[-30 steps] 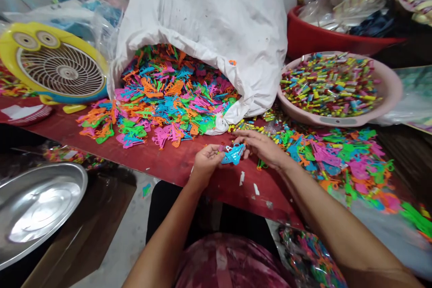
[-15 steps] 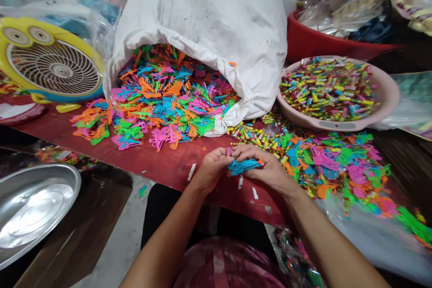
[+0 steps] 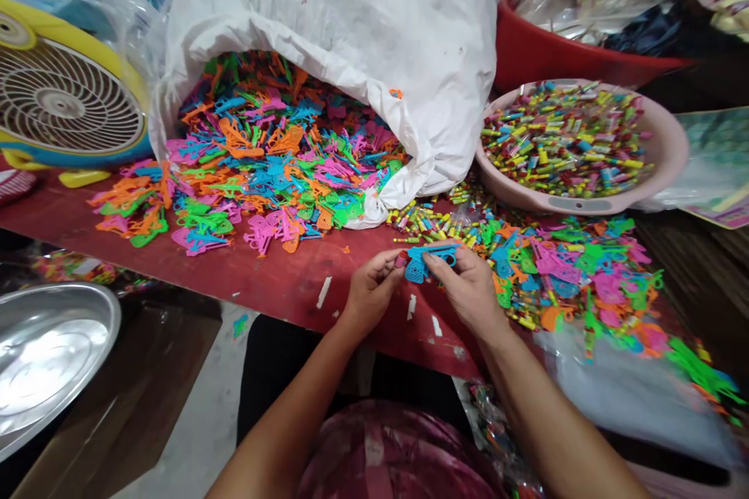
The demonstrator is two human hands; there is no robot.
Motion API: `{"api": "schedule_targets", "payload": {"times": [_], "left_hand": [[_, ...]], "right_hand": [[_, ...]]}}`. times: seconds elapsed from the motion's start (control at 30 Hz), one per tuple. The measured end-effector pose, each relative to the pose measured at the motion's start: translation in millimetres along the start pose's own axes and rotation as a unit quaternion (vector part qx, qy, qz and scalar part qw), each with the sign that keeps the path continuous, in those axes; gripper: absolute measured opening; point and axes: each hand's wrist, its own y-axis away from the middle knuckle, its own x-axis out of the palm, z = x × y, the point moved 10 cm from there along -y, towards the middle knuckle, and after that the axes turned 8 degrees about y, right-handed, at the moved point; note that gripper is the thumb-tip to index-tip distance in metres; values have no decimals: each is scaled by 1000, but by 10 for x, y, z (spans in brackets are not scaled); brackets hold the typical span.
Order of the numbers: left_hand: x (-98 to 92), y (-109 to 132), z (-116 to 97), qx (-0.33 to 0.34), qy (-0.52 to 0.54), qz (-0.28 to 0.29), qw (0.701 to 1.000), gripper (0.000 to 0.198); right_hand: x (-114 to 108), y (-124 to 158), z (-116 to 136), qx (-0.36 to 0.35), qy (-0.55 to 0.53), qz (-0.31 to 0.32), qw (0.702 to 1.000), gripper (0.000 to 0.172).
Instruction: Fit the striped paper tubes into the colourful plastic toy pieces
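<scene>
Between thumb and fingers, my left hand (image 3: 373, 288) pinches a small dark-red cylindrical piece (image 3: 401, 258). My right hand (image 3: 473, 288) is closed on a blue plastic toy gun (image 3: 430, 259) with a lattice-patterned grip. The red piece sits close to the toy gun's left end; whether the two touch I cannot tell. Both hands are above the front part of the red table (image 3: 269, 288). Just right of my right hand lies a loose pile of coloured toy guns (image 3: 553, 261) mixed with small yellow and red cylinders.
A white sack (image 3: 351, 8) spills many coloured toy guns (image 3: 281, 171) onto the table. Behind the right pile, a pink basin (image 3: 667, 152) holds small coloured cylinders. A yellow fan (image 3: 132, 66) stands left, a red tub (image 3: 562, 39) back right, a metal basin (image 3: 108, 312) lower left.
The blue toy gun has turned so its lattice grip shows on the left, with my right thumb over it. The piece in my left hand now shows dark red. The camera view has shifted slightly.
</scene>
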Motion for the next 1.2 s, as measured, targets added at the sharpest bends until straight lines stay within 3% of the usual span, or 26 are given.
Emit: {"api": "schedule_targets", "payload": {"times": [0.2, 0.5, 1.2], "left_hand": [[-63, -12, 22, -5, 1, -25, 1000, 23], [-85, -11, 0, 29, -88, -10, 996, 23], [25, 34, -151, 114, -226, 19, 967, 21]], "right_hand": [[41, 7, 74, -43, 89, 4, 995, 21], [83, 36, 155, -90, 197, 13, 976, 23], [24, 99, 304, -113, 272, -50, 954, 28]]}}
